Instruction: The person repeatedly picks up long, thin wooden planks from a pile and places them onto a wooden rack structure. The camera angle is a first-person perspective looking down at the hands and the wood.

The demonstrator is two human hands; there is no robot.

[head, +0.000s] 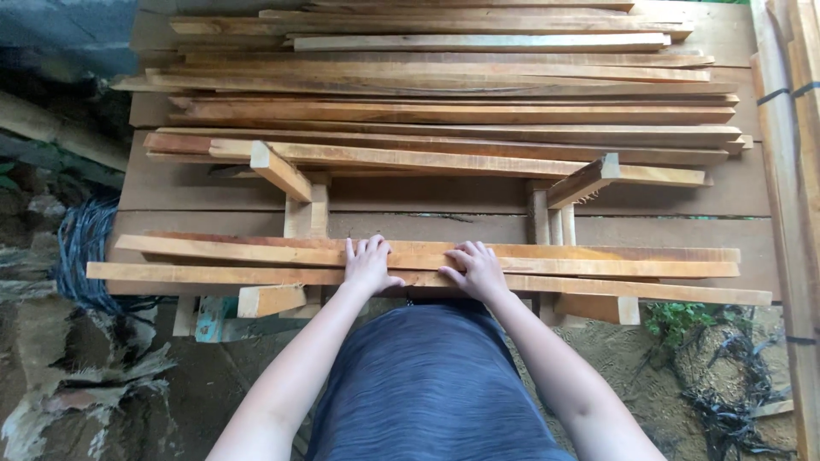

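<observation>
Palms flat is how I have it: left hand [369,266] and right hand [478,271] both press down on the wood strips [427,256] at lower centre of frame, fingers spread, nothing clamped — open grip on both, just resting on top, w/ thumbs near the closest edge.

To do this step well, I judge: keep hands either side of the mid-point so the strips don't tip, push evenly w/ both palms, and keep fingertips off the edges, since rough-sawn wood likely means splinters. Strips overhang far to left & right of the supports, so uneven pressure could swing an end.

Look of the strips: long, thin, rough-sawn, orange-tan w/ paler streaks, approx. two or three lying side by side, ends not flush; the nearest one runs furthest toward right edge of frame. They lie across short wooden cross-pieces [282,171] on the bench [213,196], a grey-brown plank top.

Upper half of frame: big stack of similar strips [453,94], mixed lengths, some darker red-brown. More planks stand along right edge [790,171]. Lower left: dirt ground & a bundle of dark cable [81,248]. Lower right: small green plant [675,320].
</observation>
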